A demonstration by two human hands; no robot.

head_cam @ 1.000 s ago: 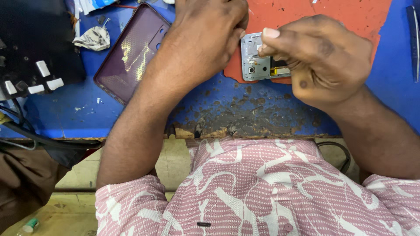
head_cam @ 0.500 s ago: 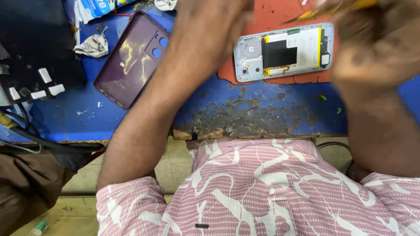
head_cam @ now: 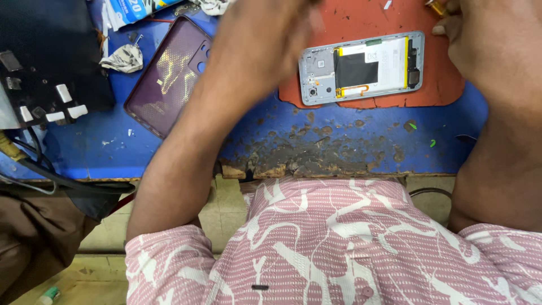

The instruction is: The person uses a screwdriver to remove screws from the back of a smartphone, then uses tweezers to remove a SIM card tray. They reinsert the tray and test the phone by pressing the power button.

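Opened phone, its back removed so that battery and boards are exposed, is seen lying flat on an orange mat toward the far edge of the blue worktop. Nearest the viewer, the worktop's near edge is chipped and worn bare. Farther in, a purple back cover lies toward the left, partly overlapped by the left forearm. Beyond it, a crumpled scrap is seen beside a black block with white keys at the left edge. The left hand is blurred and cut off by the top of the view; its grip cannot be told. It hangs just left of the phone. The right hand is closed around a small yellowish object, mostly hidden, just beyond the phone's far right corner.
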